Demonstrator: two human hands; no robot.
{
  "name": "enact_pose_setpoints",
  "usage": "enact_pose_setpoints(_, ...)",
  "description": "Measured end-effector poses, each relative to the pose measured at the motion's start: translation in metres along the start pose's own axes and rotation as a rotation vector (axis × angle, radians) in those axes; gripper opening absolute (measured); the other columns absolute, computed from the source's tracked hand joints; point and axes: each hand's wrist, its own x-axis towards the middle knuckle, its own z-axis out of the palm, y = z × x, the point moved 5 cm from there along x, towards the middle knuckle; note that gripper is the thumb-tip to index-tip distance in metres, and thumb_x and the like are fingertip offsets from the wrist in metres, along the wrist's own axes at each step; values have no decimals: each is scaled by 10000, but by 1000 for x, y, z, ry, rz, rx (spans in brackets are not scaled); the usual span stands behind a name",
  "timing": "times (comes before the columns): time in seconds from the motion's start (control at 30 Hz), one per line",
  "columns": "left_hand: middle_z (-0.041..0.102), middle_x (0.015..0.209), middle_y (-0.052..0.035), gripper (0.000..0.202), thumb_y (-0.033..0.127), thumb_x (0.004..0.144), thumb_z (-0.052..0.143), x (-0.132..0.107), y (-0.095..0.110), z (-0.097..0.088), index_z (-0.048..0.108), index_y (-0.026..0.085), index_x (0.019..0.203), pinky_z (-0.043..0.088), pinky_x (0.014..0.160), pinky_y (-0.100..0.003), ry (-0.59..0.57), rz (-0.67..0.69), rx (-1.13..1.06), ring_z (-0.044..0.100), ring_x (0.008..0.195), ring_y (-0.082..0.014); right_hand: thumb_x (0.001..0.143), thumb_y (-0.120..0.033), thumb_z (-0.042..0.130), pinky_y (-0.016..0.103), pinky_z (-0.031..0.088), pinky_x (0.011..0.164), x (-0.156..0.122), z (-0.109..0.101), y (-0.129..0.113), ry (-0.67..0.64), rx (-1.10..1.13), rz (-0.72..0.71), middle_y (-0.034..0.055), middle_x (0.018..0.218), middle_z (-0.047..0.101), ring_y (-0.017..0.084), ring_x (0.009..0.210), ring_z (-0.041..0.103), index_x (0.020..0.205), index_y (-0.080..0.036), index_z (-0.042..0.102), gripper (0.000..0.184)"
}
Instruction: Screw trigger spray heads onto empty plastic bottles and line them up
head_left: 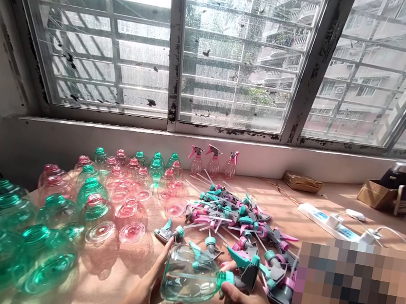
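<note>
A clear green spray bottle point(190, 278) lies sideways between my two hands near the table's front edge. My left hand point(147, 289) grips it around the base end, thumb below. At the neck, my right hand point(245, 301) has its fingers closed on the teal collar of the grey-and-teal trigger head point(245, 269). The head sits on the bottle's mouth, and a dip tube shows inside the bottle. How tightly the collar is seated I cannot tell. Just beyond lies a heap of loose trigger heads point(227, 211), pink, teal and grey, with white tubes.
Several open green bottles point(47, 255) and pink bottles point(131, 220) stand at the left. Three spray bottles with pink heads point(214, 162) stand by the wall. At the right are a white power strip point(328, 221), a brown packet point(303, 183), a cardboard box point(376, 194) and a blurred patch.
</note>
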Motion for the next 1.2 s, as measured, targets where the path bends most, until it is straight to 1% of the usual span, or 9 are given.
enact_pose_setpoints(0.07, 212, 1800, -26, 1047, 620, 939, 676, -1, -5, 1, -9, 395, 1699, 238, 1319, -520, -4, 32, -13, 262, 1626, -351, 762, -641, 864, 352, 558, 648, 0, 1, 3, -20, 8, 24, 17, 719, 754, 220, 630, 664, 945, -220, 725, 479)
enact_pose_setpoints(0.17, 147, 1814, -17, 980, 591, 987, 618, -4, -11, -3, -16, 375, 1702, 146, 1339, -519, 24, 34, 62, 157, 1651, -352, 768, -647, 858, 354, 548, 602, -1, 2, 5, -52, 15, 68, 28, 738, 763, 221, 607, 644, 936, -230, 717, 471)
enact_pose_setpoints(0.27, 127, 1817, -26, 1041, 586, 954, 675, -7, -8, -4, -8, 359, 1705, 124, 1343, -532, -4, -33, 87, 133, 1651, -379, 747, -651, 875, 366, 556, 692, -2, 2, 4, -47, -12, 78, 37, 776, 775, 249, 719, 667, 928, -231, 732, 479)
enact_pose_setpoints(0.43, 270, 1783, -38, 1158, 618, 843, 795, -4, 6, -4, 70, 358, 1707, 159, 1337, -534, -16, -111, 19, 207, 1634, -398, 770, -628, 875, 327, 527, 668, -3, 5, 2, -92, 49, 65, -4, 759, 692, 208, 701, 627, 935, -233, 717, 456)
enact_pose_setpoints(0.57, 337, 1756, -87, 1212, 631, 829, 799, -2, -3, -3, 24, 328, 1710, 195, 1320, -578, -11, -85, -6, 240, 1618, -428, 770, -615, 886, 297, 524, 589, -1, 5, 5, -63, 111, 69, -31, 689, 672, 160, 572, 605, 951, -218, 697, 476)
enact_pose_setpoints(0.77, 177, 1805, -94, 1136, 562, 920, 732, -2, -19, -2, -49, 313, 1706, 154, 1331, -553, 13, 65, 92, 110, 1647, -404, 739, -611, 911, 308, 537, 557, 1, 2, 8, -5, 132, 59, 9, 678, 771, 181, 528, 662, 984, -217, 654, 531)
enact_pose_setpoints(1.0, 122, 1816, -65, 1271, 545, 800, 867, -5, -1, -1, 21, 291, 1714, 82, 1346, -524, -46, -66, 19, 93, 1653, -398, 735, -611, 917, 317, 563, 558, -1, 2, 5, 28, 99, 40, 11, 678, 773, 186, 539, 667, 980, -210, 698, 519)
enact_pose_setpoints(1.1, 123, 1817, -42, 1140, 574, 884, 780, -7, 7, -1, 45, 305, 1713, 53, 1352, -506, -69, -99, 31, 69, 1661, -361, 735, -600, 924, 304, 569, 560, 0, 2, 6, 20, 130, 45, 6, 673, 782, 174, 528, 676, 999, -207, 697, 525)
enact_pose_setpoints(1.2, 97, 1820, -44, 1093, 581, 933, 721, -7, 5, -1, -3, 320, 1710, 78, 1352, -512, -76, -37, 93, 78, 1661, -359, 741, -584, 927, 295, 580, 552, 2, 1, 9, 24, 155, 56, 6, 660, 795, 176, 519, 696, 1011, -214, 669, 526)
